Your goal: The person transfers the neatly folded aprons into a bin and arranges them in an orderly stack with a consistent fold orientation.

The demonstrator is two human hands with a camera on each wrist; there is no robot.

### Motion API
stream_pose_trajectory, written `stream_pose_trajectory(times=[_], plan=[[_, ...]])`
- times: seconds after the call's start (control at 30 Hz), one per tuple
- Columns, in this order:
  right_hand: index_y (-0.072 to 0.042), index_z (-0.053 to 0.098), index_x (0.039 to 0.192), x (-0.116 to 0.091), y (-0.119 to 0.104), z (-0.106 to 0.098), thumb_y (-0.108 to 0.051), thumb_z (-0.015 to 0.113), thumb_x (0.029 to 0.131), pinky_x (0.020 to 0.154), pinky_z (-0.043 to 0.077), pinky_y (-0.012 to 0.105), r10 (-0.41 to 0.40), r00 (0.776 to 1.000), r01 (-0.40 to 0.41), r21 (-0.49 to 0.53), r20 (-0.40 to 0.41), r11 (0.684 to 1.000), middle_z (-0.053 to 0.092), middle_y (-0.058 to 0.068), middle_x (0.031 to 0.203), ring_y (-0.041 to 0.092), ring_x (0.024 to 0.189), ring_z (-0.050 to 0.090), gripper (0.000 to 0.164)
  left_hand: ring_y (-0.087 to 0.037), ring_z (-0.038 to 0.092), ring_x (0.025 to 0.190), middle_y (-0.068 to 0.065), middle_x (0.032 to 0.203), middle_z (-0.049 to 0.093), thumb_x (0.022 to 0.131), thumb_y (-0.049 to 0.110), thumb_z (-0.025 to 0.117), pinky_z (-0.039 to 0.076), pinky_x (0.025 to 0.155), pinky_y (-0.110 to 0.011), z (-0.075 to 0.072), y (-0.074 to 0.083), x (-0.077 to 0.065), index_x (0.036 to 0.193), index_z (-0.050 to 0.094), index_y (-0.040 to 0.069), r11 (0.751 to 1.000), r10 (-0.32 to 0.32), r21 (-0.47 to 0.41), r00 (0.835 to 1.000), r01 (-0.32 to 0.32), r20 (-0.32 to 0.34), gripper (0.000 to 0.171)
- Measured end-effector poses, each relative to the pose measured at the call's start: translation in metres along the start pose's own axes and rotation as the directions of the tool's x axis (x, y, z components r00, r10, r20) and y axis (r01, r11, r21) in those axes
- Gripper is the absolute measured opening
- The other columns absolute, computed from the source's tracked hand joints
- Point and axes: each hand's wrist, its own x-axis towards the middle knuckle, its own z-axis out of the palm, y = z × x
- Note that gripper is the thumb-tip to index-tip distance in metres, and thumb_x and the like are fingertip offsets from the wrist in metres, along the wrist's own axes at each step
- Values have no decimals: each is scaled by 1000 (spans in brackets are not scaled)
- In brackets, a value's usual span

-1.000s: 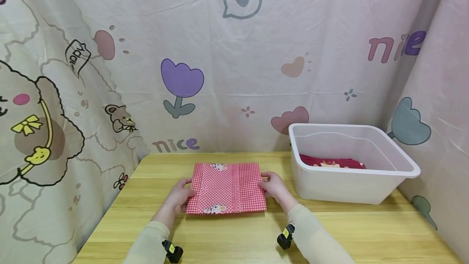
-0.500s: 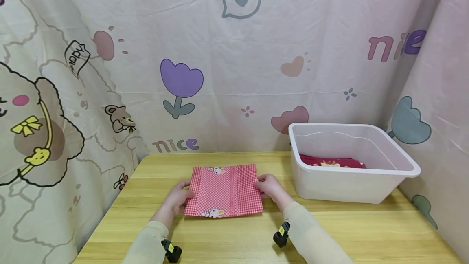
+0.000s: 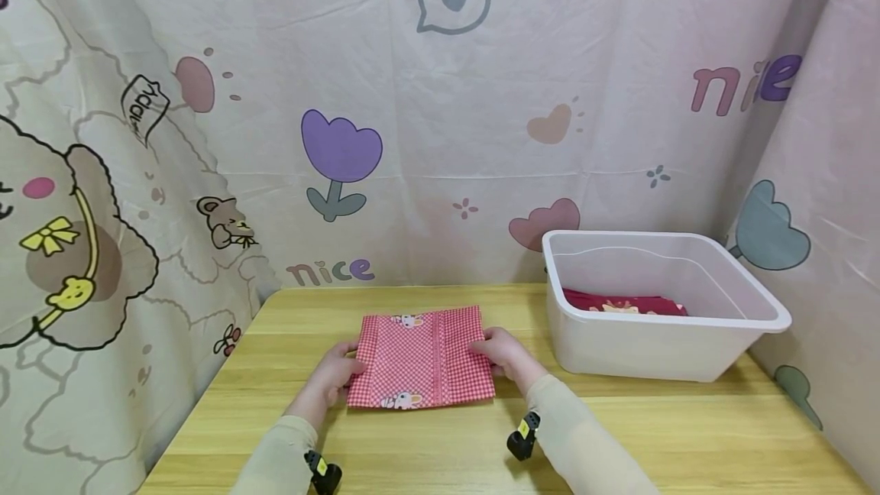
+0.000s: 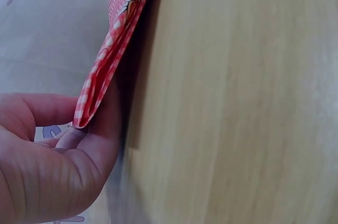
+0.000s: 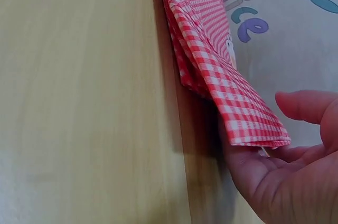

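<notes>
A folded red-and-white checked cloth (image 3: pixel 419 361) with printed rabbits is held level between both hands, close over the table. My left hand (image 3: pixel 334 370) pinches its left edge, thumb above and fingers beneath, and the left wrist view shows the stacked layers of the cloth (image 4: pixel 103 65) there. At the opposite side, my right hand (image 3: pixel 505 352) has its fingers under the right edge and its thumb over the top. In the right wrist view that thumb (image 5: pixel 303 105) stands a little off the cloth (image 5: pixel 235 102), whose lower layer hangs slightly apart.
A white plastic tub (image 3: pixel 639 350) stands on the table's right, with dark red fabric (image 3: pixel 626 304) lying inside. The wooden table (image 3: pixel 426 457) reaches back to a printed curtain (image 3: pixel 440 136), which also hangs along both sides.
The cloth has shifted slightly left and turned a little, its left side coming nearer. My right hand has moved left, its thumb reaching farther over the cloth. My left hand has barely moved.
</notes>
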Motion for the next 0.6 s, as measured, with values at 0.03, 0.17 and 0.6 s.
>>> stream_pose_trajectory(times=[0.03, 0.17, 0.6], plan=[[13, 51, 123, 0, 0, 1, -7, 62, 94, 70, 59, 39, -4, 1000, 4, 6, 8, 1000, 65, 16, 96, 23, 78, 66, 36, -27, 63, 81, -25, 112, 57, 92, -6, 53, 58, 68, -42, 0, 0, 0, 147, 32, -6, 1000, -3, -4, 1000, 3, 0, 59], [13, 51, 124, 0, 1, 3, -6, 62, 93, 72, 59, 40, -18, 999, 16, 40, 34, 999, 66, 17, 97, 23, 79, 66, 38, -29, 63, 83, -27, 116, 55, 93, -6, 52, 58, 69, -43, 0, -1, -1, 148, 30, -6, 1000, -11, -20, 1000, 11, 3, 60], [14, 44, 134, -1, 1, 9, -2, 62, 92, 73, 59, 40, -42, 998, 41, 21, 42, 999, 64, 19, 104, 25, 83, 66, 49, -27, 64, 79, -25, 108, 58, 91, -8, 52, 58, 67, -42, -1, -5, -4, 147, 30, -7, 999, 3, -35, 1000, -3, -5, 61]])
